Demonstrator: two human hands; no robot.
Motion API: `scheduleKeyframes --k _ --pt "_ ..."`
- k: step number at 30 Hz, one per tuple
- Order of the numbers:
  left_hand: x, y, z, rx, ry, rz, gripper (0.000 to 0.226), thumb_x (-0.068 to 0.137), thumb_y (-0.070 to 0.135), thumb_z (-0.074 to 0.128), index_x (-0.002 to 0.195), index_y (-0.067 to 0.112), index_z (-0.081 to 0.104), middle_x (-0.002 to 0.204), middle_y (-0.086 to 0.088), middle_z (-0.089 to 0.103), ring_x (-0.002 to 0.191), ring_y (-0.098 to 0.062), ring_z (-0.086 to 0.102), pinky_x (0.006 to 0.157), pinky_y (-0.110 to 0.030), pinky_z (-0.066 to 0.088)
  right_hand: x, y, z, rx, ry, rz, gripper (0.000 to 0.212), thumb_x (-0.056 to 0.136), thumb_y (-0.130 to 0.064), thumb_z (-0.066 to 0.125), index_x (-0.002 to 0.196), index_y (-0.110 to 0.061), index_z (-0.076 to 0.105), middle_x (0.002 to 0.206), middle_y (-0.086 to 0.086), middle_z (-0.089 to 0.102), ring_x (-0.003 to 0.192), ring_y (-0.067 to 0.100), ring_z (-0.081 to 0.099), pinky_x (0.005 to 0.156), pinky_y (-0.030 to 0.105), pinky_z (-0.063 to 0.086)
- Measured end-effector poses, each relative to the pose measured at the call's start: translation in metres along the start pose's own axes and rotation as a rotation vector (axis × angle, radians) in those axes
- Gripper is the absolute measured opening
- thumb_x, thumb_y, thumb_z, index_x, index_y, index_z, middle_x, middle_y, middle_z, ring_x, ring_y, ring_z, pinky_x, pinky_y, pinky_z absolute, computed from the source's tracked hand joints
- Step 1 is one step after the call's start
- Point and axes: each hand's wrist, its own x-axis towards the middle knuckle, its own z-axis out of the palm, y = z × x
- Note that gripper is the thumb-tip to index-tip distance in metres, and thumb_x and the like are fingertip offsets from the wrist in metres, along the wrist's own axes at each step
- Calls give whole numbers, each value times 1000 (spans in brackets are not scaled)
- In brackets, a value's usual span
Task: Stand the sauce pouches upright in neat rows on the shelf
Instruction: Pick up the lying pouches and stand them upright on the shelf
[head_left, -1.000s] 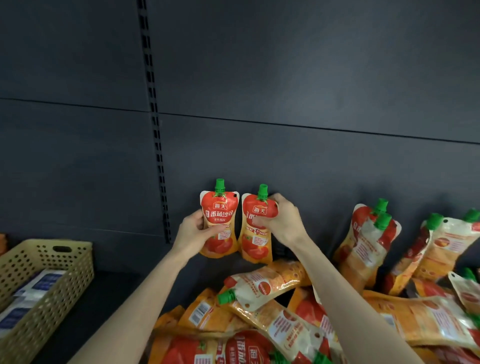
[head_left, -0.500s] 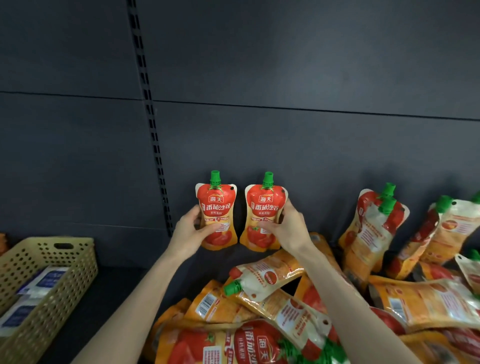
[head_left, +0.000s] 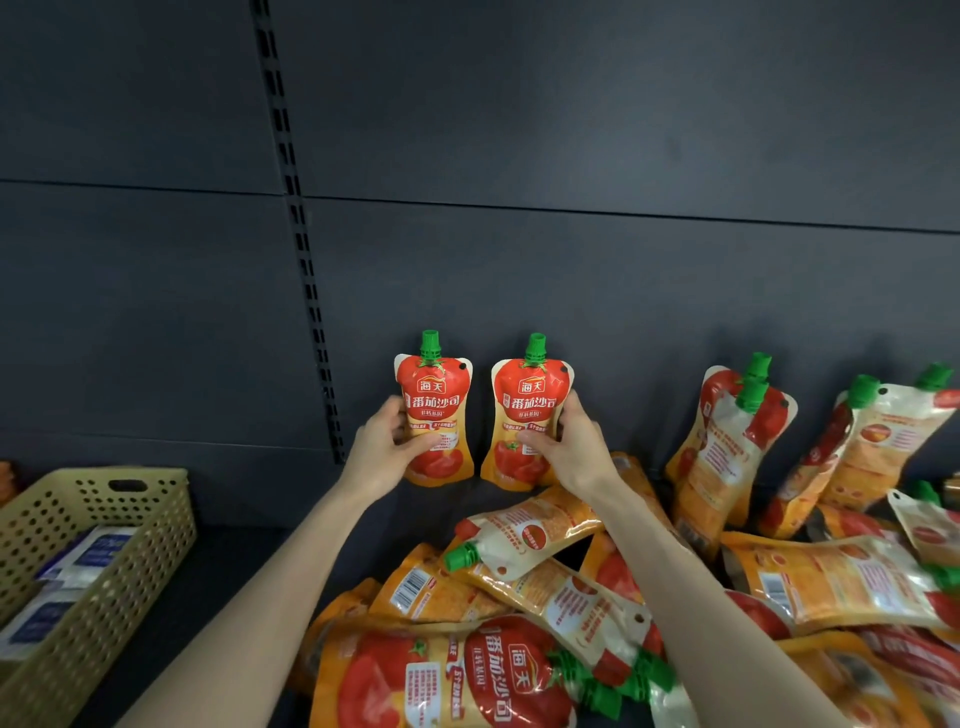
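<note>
- Left pouch (head_left: 435, 395) is held upright against the back wall (head_left: 571, 286), left hand (head_left: 384, 452) curled round its left edge
- right pouch (head_left: 530, 400) is just beside it, right hand (head_left: 571, 452) gripping its right edge
- loose pouches (head_left: 519, 530) lie heaped in front

Only the person's two arms show. The left hand (head_left: 382, 457) and the right hand (head_left: 574, 452) are bare. The left forearm (head_left: 270, 597) and the right forearm (head_left: 691, 597) are bare too, slender and smooth, looking wider toward the bottom edge of the view, which cuts them off.
</note>
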Motion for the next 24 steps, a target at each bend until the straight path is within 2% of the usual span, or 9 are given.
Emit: scheduleKeyframes --k 7,11,13,16,19,24 --pt "-2 5 2 99 -27 -55 49 84 24 65 126 12 43 127 -6 57 117 -22 55 93 -35 47 -3 -5 -1 -66 1 36 62 85 -28 65 136 -15 32 135 5 51 125 23 50 99 38 44" --pt "-11 0 2 246 106 -28 51 79 32 71 120 10 49 120 -9 57 108 -21 57 82 -27 46 -14 0 -7 -103 62 26 50 86 -30 65 126 -14 40 129 5 56 116 21 56 90 34 50" --pt "-20 1 1 324 175 -14 52 79 32 70 122 8 51 119 -11 55 108 -23 56 84 -30 44 -26 2 -14 -137 101 -25 44 87 -31 64 124 -15 46 125 4 57 112 18 57 88 31 50" --pt "-43 15 5 353 210 47 41 82 28 68 117 12 55 116 -8 55 106 -21 56 86 -30 45 -46 4 -28 -188 115 -123 32 89 -26 60 119 -14 54 120 4 60 108 17 58 86 26 49" --pt "-69 36 14 335 53 117 29 84 26 65 111 15 58 110 0 61 97 -10 58 78 -16 42 -67 10 -42 -200 96 -186 24 90 -21 59 113 -13 60 114 3 63 104 15 60 83 21 47" --pt "-94 58 37 544 -267 71 45 87 42 58 126 20 50 128 4 52 117 -14 50 92 -27 41 -97 28 -68 -260 33 -181 26 91 -26 58 114 -15 60 108 3 67 99 20 63 85 32 50"
